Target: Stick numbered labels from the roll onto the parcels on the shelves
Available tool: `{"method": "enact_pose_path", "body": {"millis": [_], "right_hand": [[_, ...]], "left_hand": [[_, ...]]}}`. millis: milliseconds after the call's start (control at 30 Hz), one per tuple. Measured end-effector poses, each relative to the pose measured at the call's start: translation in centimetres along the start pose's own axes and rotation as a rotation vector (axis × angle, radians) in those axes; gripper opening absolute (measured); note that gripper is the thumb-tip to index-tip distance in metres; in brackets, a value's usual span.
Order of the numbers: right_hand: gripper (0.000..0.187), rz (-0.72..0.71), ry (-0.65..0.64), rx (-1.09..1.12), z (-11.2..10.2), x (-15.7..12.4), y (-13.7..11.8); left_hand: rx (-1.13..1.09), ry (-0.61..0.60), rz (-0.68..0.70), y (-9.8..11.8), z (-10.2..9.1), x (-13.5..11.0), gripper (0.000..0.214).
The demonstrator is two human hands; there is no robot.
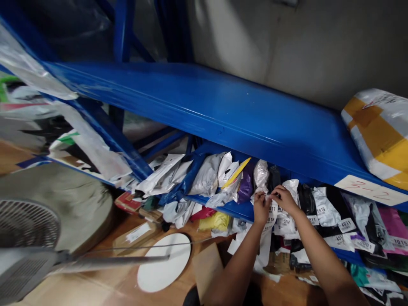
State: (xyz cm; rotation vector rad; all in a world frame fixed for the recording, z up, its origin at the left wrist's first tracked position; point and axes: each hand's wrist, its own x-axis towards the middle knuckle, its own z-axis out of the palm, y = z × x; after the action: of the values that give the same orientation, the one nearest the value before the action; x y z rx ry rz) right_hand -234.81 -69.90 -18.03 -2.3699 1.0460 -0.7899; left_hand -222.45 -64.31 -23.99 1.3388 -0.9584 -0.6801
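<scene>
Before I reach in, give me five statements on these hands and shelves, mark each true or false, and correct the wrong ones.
1. The left hand and right hand are close together at the white labels. True.
2. The taped parcel sits at the picture's left end of the upper shelf. False: it sits at the right end.
3. The card on the shelf edge reads 3-2. True.
4. The fan's round base is black. False: it is white.
5. A purple bag lies on the upper shelf. False: it is on the shelf below.
</scene>
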Motion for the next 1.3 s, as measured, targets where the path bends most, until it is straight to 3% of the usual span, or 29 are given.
{"method": "enact_pose_path", "body": {"millis": [233, 400, 533, 633, 767, 867, 933, 1067, 1300], "right_hand": [[0.012, 0.087, 0.074, -0.179, 1.4, 0.5, 0.6], [0.013, 0.099, 0.031, -0.305, 1.6, 0.5, 0.8], [0.014, 0.111, -0.02, -0.35, 1.5, 0.4, 0.8], [0.013, 0.135, -0.018, -0.344, 1.1, 0.4, 0.5], [0.047, 0.066, 0.057, -0.268, -0.2, 1.4, -1.4], [0.041, -0.066, -0.142, -0.158, -1.0, 2.7, -2.9], [0.032, -0.003, -0.248, -0.073, -1.3, 3.3, -3.2], [0.029, 0.205, -0.184, 0.022, -1.0, 3.5, -2.3], [0.02, 0.158, -0.074, -0.091, 0.6, 3.4, -1.7]], "left_hand": [[0.085, 0.089, -0.173, 1.3, 0.1, 0.1, 0.041], [0.069, 0.003, -0.346, 1.7, 0.2, -0.3, 0.039], [0.077, -0.078, -0.446, 1.7, -1.6, -2.3, 0.049], [0.087, -0.147, -0.413, 2.2, -4.0, -4.2, 0.045], [-0.051, -0.195, -0.114, 3.5, -6.1, -3.4, 0.038], [-0.214, -0.177, 0.031, 4.1, -5.2, -1.1, 0.039], [-0.307, -0.134, -0.055, 4.0, -3.9, 0.0, 0.039], [-0.411, -0.008, -0.318, 2.8, -1.7, 1.0, 0.039], [-0.376, 0.078, -0.539, 1.5, -0.7, 1.9, 0.035]]}}
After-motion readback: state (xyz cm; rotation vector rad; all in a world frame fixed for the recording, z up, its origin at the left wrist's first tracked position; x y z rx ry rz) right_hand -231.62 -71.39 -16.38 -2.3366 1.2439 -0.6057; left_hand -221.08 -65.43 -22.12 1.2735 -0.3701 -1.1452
